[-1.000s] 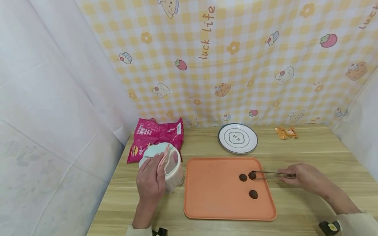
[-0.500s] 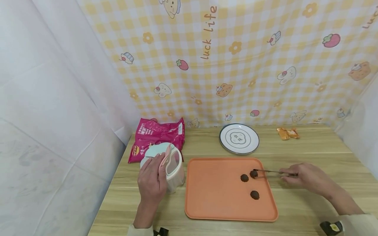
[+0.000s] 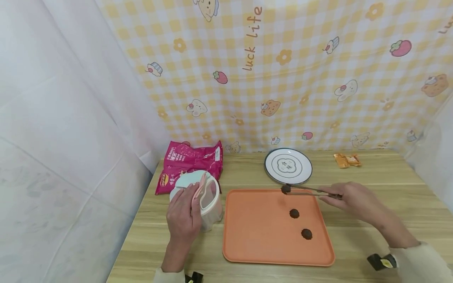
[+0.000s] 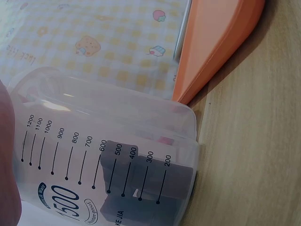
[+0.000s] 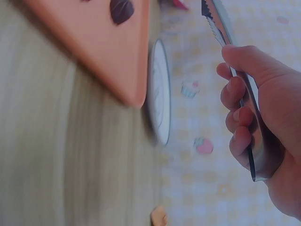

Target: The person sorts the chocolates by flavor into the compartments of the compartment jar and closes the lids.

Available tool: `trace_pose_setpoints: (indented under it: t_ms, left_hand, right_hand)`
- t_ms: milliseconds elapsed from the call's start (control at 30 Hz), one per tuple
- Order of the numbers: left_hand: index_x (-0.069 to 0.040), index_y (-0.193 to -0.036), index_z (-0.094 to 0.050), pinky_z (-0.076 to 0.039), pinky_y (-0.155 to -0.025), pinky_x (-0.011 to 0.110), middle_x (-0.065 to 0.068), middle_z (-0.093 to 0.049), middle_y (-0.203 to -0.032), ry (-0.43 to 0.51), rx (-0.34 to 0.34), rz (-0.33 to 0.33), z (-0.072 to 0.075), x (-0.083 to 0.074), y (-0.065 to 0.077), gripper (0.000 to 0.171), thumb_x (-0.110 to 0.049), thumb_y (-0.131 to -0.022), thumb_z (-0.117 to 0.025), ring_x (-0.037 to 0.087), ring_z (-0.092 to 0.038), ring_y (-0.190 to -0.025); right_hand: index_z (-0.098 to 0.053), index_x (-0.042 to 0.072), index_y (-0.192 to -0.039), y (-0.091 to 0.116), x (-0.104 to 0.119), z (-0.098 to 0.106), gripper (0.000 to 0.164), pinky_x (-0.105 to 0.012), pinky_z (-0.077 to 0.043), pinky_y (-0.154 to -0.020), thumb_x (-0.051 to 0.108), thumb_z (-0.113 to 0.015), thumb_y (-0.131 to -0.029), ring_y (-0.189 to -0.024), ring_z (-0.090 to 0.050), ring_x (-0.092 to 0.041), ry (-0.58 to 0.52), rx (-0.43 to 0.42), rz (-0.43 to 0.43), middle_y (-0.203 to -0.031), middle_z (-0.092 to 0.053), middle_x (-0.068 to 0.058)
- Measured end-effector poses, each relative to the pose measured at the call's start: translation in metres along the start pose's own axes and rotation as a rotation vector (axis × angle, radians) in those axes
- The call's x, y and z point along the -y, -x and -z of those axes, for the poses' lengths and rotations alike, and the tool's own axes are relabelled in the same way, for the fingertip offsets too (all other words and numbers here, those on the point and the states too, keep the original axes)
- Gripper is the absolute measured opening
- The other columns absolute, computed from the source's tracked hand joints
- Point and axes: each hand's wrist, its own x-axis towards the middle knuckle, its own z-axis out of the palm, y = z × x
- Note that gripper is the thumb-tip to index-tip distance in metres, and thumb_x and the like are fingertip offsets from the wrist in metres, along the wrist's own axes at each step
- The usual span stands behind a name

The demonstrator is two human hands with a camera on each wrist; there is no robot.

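My left hand (image 3: 183,224) grips the lid of a clear canister (image 3: 212,216), its fingers at the raised pink flap (image 3: 201,184). In the left wrist view, dark pieces (image 4: 120,165) show through the canister's marked wall. My right hand (image 3: 357,201) holds metal tongs (image 5: 265,160). Their tips have a small dark brown ridged piece (image 3: 286,189) over the far edge of the orange tray (image 3: 255,232). Two similar pieces lie on the tray: one near the middle right (image 3: 294,213), another closer to the front (image 3: 306,234).
Behind the tray sits a white plate (image 3: 299,173) with a dark rim. A magenta snack bag (image 3: 198,157) lies behind the canister. Small orange packets (image 3: 341,161) rest at the back right. A checked curtain (image 3: 226,94) hangs along the table's far edge.
The tongs have lifted one dark piece off the tray and carried it left and away from me. My left hand stays on the canister lid.
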Motion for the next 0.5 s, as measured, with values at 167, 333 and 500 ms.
trace_pose_setpoints:
  t_ms: [167,333,500]
  left_hand:
    - [0.0,-0.126,-0.071,-0.046,-0.109,0.042,0.013,-0.073,-0.122,-0.003,0.001,0.002,0.0,-0.001,0.0,0.043,-0.03,-0.104,-0.049,0.033,-0.071,-0.11]
    - [0.0,-0.126,-0.071,-0.048,-0.107,0.045,0.013,-0.073,-0.122,-0.003,-0.003,0.002,0.0,-0.002,-0.001,0.043,-0.03,-0.105,-0.049,0.033,-0.071,-0.11]
    - [-0.001,-0.126,-0.071,-0.049,-0.106,0.046,0.013,-0.073,-0.122,-0.007,-0.008,0.002,0.001,-0.002,-0.001,0.044,-0.031,-0.105,-0.049,0.033,-0.071,-0.11]
  right_hand:
    - [-0.082,0.011,-0.11,-0.025,0.025,-0.005,0.027,-0.018,-0.034,-0.046,0.018,-0.085,-0.084,-0.053,-0.037,0.008,-0.021,-0.05,0.059,-0.069,-0.057,0.024]
    - [-0.082,0.009,-0.108,-0.052,0.054,-0.017,0.026,-0.017,-0.04,-0.046,0.013,-0.085,-0.083,-0.057,-0.048,0.008,-0.08,-0.085,0.109,-0.078,-0.073,0.013]
    - [-0.08,0.009,-0.113,-0.075,0.082,-0.031,0.026,-0.02,-0.046,-0.05,0.018,-0.082,-0.089,-0.06,-0.056,0.007,-0.142,-0.069,0.095,-0.081,-0.074,0.013]
